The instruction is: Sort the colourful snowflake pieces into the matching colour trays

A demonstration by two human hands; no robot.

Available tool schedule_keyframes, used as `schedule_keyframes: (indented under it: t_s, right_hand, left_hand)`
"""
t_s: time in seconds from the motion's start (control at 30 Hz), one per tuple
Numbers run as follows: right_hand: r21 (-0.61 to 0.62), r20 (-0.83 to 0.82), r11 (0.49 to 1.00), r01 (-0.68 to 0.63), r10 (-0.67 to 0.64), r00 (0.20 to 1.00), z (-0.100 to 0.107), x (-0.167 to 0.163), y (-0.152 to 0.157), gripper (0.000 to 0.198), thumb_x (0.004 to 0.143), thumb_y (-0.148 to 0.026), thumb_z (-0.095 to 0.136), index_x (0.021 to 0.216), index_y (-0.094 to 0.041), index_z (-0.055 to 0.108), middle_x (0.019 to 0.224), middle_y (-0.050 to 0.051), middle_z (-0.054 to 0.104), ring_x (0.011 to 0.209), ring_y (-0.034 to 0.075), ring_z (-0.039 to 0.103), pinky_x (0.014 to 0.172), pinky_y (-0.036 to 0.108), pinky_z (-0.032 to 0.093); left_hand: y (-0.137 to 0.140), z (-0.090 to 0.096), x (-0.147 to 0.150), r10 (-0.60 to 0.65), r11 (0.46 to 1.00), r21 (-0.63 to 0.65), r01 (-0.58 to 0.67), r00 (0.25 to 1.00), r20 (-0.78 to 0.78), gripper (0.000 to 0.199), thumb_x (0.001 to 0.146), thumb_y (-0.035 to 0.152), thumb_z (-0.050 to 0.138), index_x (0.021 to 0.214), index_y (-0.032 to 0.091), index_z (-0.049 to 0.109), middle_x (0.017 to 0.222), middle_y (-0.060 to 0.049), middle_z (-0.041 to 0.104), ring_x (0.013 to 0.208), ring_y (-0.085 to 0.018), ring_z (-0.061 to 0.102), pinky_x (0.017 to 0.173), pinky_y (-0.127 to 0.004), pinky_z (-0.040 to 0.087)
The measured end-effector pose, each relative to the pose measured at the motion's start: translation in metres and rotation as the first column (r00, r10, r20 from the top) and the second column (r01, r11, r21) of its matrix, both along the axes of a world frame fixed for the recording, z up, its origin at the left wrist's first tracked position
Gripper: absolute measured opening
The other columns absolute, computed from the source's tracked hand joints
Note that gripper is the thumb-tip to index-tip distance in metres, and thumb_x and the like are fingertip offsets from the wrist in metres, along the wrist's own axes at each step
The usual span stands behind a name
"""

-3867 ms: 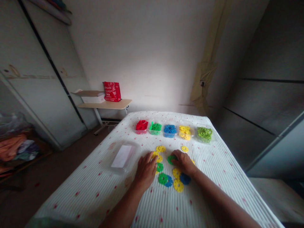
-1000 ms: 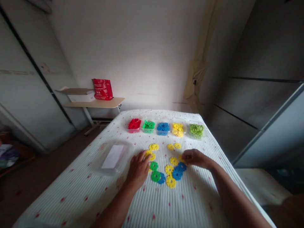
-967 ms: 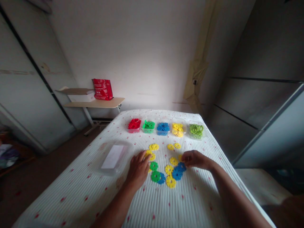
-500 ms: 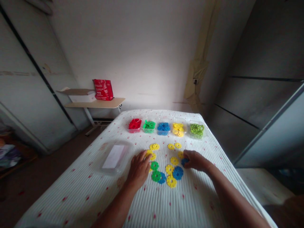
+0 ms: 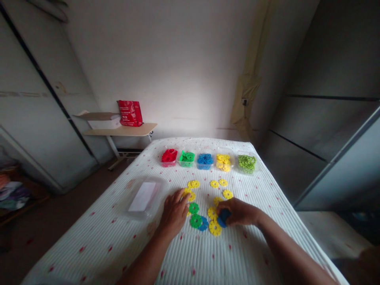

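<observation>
Resting on the ribbed white cloth (image 5: 184,253) at the lower centre of the frame, the left hand (image 5: 175,209) is seen with its fingers loosely bent and slightly apart; two overlapping yellow notched discs (image 5: 191,196) are touched by the fingertips, and no firm grip is seen there. By the right hand (image 5: 239,211), a little to the right of the lower centre, a blue notched disc (image 5: 224,214) is held between the thumb and the curled fingers, which are closed at its right edge; the exact placing of the fingertips is hidden. Just under it, a second blue disc (image 5: 221,223) is partly covered, and whether the two are touching cannot be told.

Immediately to the left of these, a bent line of yellow discs (image 5: 215,228) is laid. Farther left, two green discs (image 5: 196,221) are placed, the lower one overlapping another blue disc (image 5: 203,225).

Across the middle of the frame, five clear plastic tubs (image 5: 168,164) are lined up, in which red, green, blue, yellow and light green pieces are contained. At the left of the cloth, a white paper (image 5: 143,196) is seen in a clear plastic container (image 5: 159,190). In the upper left, a red bag (image 5: 130,113) is stood on a small table (image 5: 138,130).
</observation>
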State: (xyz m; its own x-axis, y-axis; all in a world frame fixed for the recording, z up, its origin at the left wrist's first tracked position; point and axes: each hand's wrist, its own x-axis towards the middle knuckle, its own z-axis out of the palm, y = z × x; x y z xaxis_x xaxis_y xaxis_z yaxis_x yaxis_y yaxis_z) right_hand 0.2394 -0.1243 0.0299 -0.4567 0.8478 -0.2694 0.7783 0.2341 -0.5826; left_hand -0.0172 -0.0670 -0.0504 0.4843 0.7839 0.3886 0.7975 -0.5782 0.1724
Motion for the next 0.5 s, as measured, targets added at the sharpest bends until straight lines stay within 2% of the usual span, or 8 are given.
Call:
schedule_keyframes:
  t_s: [0.1,0.23,0.4,0.5]
  right_hand:
    - [0.034,0.087,0.998,0.043,-0.046,0.995,0.0022,-0.0021,-0.0010,0.032,0.059,-0.011,0.066,0.090,-0.019,0.065,0.080,-0.002,0.065,0.071,0.013,0.057,0.060,0.020,0.039]
    - [0.046,0.088,0.999,0.018,-0.022,0.996,0.0028,-0.0033,-0.0039,0.033,0.060,-0.014,0.067,0.092,-0.020,0.064,0.082,-0.002,0.065,0.073,0.013,0.058,0.063,0.020,0.039]
    - [0.139,0.105,0.990,-0.011,-0.003,0.995,0.0004,-0.0077,-0.0048,0.024,0.057,-0.012,0.066,0.081,-0.017,0.062,0.084,0.000,0.061,0.076,0.014,0.054,0.065,0.021,0.037]
    - [0.100,0.042,0.994,0.032,-0.036,0.998,0.0034,-0.0068,-0.0043,0.018,0.058,-0.010,0.063,0.072,-0.016,0.056,0.073,-0.003,0.055,0.067,0.011,0.049,0.059,0.020,0.034]
  left_hand:
    - [-0.0010,0.0021,0.0005,0.009,1.000,-0.016,-0.009,1.000,-0.005,0.036,0.088,0.019,0.040,0.121,0.025,0.053,0.135,-0.007,0.046,0.122,-0.023,0.043,0.099,-0.044,0.035]
    - [-0.0013,0.0038,0.0006,0.006,1.000,-0.025,-0.006,1.000,-0.003,0.036,0.088,0.020,0.040,0.121,0.026,0.053,0.135,-0.006,0.046,0.122,-0.023,0.043,0.099,-0.043,0.035]
    - [-0.0008,0.0034,0.0005,0.006,1.000,-0.029,-0.006,1.000,0.006,0.036,0.088,0.020,0.041,0.121,0.027,0.054,0.134,-0.006,0.047,0.122,-0.023,0.043,0.100,-0.044,0.034]
    - [-0.0003,0.0021,0.0006,0.004,0.999,-0.036,-0.004,1.000,0.006,0.036,0.088,0.021,0.040,0.121,0.027,0.053,0.135,-0.006,0.046,0.123,-0.024,0.041,0.100,-0.045,0.033]
